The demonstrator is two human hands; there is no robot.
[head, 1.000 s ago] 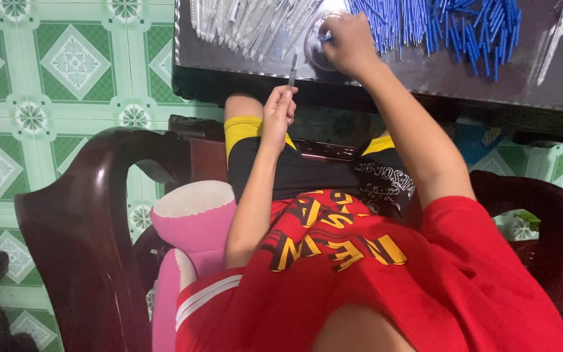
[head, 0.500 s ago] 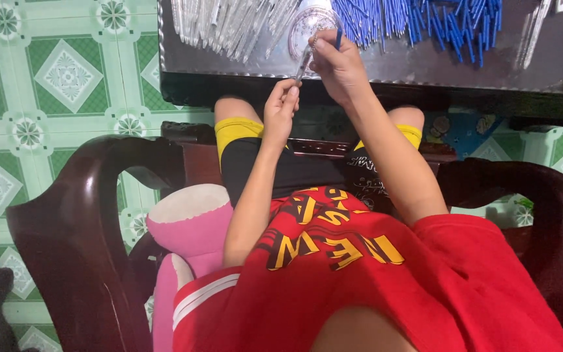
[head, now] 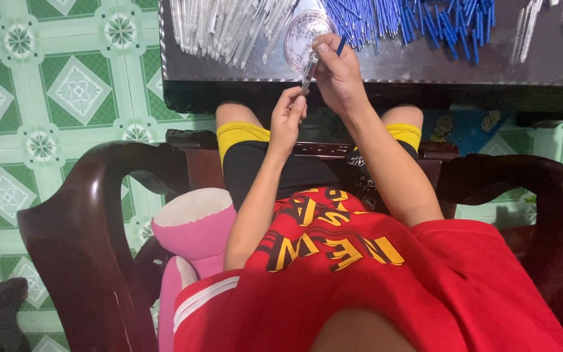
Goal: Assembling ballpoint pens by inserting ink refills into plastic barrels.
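**Two hands on one clear pen tube at the desk edge**

While the person sits in a dark wooden chair (head: 79, 254), both hands meet just over the near edge of the dark desk (head: 412, 65). The right hand (head: 339, 75) is closed around the upper part of a clear pen tube (head: 308, 70) and also pinches a blue refill (head: 341, 45) that sticks out above its fingers. The left hand (head: 288, 117) is below it, fingers drawn narrow, its fingertips touching the lower end of the same tube. The tube stands tilted, between the two hands, above the person's knees.

Just behind the right hand a round clear lid (head: 302, 29) lies on the desk. To its left, at the far edge, is a heap of clear tubes (head: 223, 23); to its right, a heap of blue refills (head: 418, 19) spreads along the far side. More clear tubes (head: 529, 26) lie far right. A pink cushion (head: 193, 228) rests on the chair at the left, over green patterned floor tiles (head: 66, 85).
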